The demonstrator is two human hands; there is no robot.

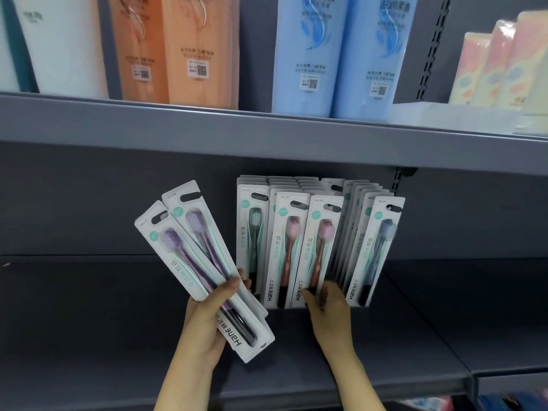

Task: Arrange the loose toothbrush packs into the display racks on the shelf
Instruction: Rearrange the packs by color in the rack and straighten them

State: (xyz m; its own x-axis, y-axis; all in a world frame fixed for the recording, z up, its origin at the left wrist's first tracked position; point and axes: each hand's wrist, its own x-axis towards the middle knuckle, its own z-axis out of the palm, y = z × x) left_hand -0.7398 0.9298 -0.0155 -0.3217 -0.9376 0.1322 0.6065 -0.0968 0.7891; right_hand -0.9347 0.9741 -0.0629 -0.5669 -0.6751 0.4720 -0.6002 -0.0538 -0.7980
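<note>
Two purple toothbrush packs (pixel 204 262), fanned apart at their tops, sit in the left hand (pixel 204 327). Thumb lies across the front of the packs, the other fingers (pixel 247 284) curl round behind; a firm grip near the lower third. Packs tilt up and to the left, above the grey lower shelf (pixel 89 307), just left of the display rack.

Display rack (pixel 320 304) stands toward the back of the lower shelf, near its middle. Packs stand upright in it, in rows front to back. Front row, left to right: green pack (pixel 252 241), two pink packs (pixel 289 250), then a blue pack (pixel 378 247) at the right end. More packs are stacked behind each; their colours are mostly hidden.

Right hand (pixel 329 307) reaches to the foot of the right-hand pink pack (pixel 321 247). Its fingers (pixel 311 298) touch that pack's lower edge, thumb to the left of it. Whether the fingers pinch the pack or only press on it, cannot tell; motion blur there.

Upper shelf (pixel 267 134) carries tall bottles: white at the left, then orange bottles (pixel 178 48), then blue bottles (pixel 341 54). Pastel boxes (pixel 498 63) stand at its right end.
</note>
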